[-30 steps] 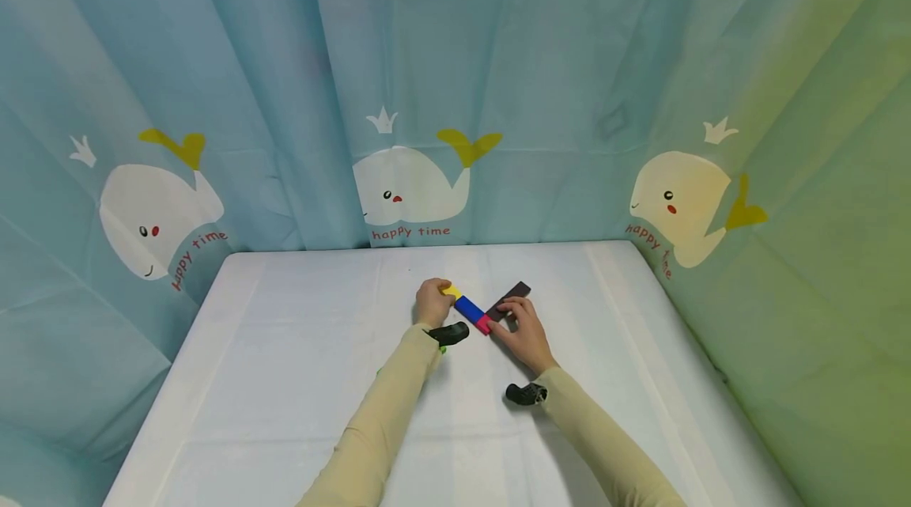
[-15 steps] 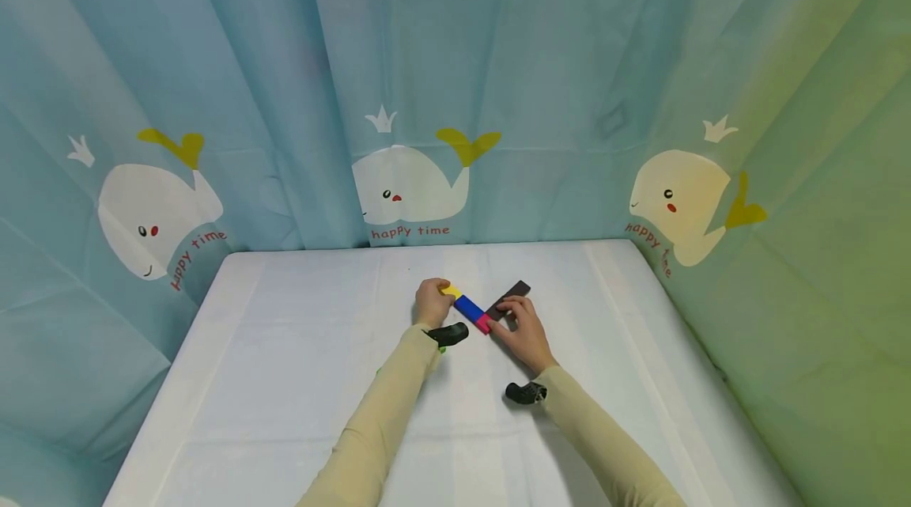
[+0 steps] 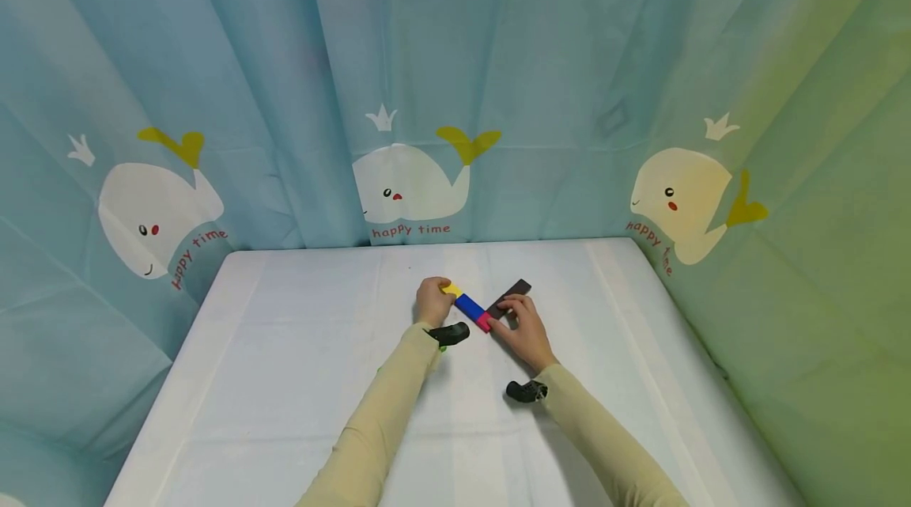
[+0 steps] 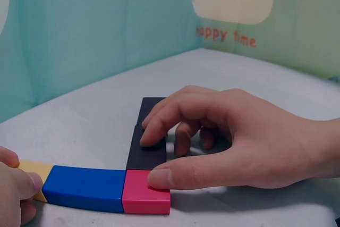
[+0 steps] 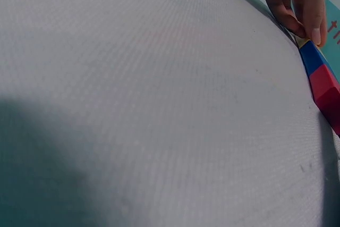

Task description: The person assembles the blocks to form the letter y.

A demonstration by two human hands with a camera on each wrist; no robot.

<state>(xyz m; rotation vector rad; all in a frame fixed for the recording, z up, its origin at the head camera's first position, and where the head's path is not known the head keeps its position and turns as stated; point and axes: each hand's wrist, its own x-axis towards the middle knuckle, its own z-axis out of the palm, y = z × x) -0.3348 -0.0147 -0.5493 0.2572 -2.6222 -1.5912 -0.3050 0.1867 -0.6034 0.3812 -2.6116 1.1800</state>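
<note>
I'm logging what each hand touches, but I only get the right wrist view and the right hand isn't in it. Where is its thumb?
Observer: The right hand has its thumb on the red block.
Operator: Does anything outside my picture adjoin that block?
Observer: Yes, a dark row meets it, at an angle to the blue block.
Operator: Is a finger on that row?
Observer: Yes, in the left wrist view one fingertip rests on top of it.
</note>
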